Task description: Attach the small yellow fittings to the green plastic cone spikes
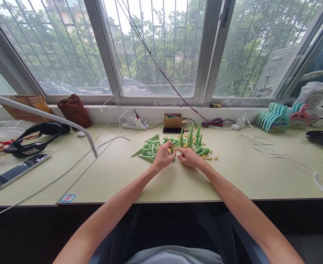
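My left hand [164, 157] is closed around a small green cone-shaped plastic spike [172, 149], which stands point up between the thumb and fingers. Close beside it is my right hand [189, 157], its index finger stretched toward the spike and its other fingers curled; whatever lies at its fingertips is too small to make out. Around both hands spreads a pile of green spikes [152, 146], many lying on their sides. Just behind my right hand, several spikes [190, 137] stand upright. Small yellow plastic pieces [207, 158] are scattered among and to the right of them.
Behind the pile are a small cardboard box [173, 121] and a black phone [173, 130]. A power strip [135, 125] and cables line the window side. Headphones [35, 137] and a tablet [18, 170] lie left, under a white curved arm [54, 119]. Teal hangers [275, 117] stand right.
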Demonstrator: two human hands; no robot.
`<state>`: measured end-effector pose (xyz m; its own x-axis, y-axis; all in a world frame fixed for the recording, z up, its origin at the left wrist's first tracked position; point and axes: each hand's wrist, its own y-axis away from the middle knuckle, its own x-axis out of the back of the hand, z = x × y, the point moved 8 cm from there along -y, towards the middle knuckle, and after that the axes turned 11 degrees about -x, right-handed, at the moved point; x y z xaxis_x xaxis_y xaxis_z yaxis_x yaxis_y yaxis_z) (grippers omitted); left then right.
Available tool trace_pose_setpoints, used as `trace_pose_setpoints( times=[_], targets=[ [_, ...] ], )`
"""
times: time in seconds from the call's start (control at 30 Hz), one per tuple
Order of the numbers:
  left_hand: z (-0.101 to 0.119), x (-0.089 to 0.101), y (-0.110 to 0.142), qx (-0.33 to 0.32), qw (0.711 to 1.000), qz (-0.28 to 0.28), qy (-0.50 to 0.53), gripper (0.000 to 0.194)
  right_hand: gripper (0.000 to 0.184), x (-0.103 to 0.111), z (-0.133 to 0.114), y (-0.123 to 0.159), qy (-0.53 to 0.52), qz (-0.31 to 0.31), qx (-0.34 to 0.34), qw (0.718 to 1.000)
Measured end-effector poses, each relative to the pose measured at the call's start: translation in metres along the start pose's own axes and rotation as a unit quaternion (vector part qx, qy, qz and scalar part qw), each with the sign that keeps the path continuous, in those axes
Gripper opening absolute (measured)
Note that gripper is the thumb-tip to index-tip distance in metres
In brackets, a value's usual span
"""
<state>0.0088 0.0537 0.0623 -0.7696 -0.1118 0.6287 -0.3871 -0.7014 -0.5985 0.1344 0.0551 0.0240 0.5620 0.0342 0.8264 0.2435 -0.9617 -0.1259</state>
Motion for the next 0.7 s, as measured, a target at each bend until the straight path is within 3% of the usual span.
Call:
trace_pose_setpoints(
  times=[0.17,0.7],
  targets=[
    [-0.0036,-0.0067,0.0028,0.009,0.999,-0.044,-0.017,0.027,0.049,-0.0019,0.0000,-0.0006,0.040,0.002,-0.001,0.999],
    [-0.0077,-0.0106,0.0057,0.016,0.998,-0.064,-0.016,0.022,0.045,-0.0015,-0.0051,0.0018,0.072,0.004,-0.008,0.997]
  ],
)
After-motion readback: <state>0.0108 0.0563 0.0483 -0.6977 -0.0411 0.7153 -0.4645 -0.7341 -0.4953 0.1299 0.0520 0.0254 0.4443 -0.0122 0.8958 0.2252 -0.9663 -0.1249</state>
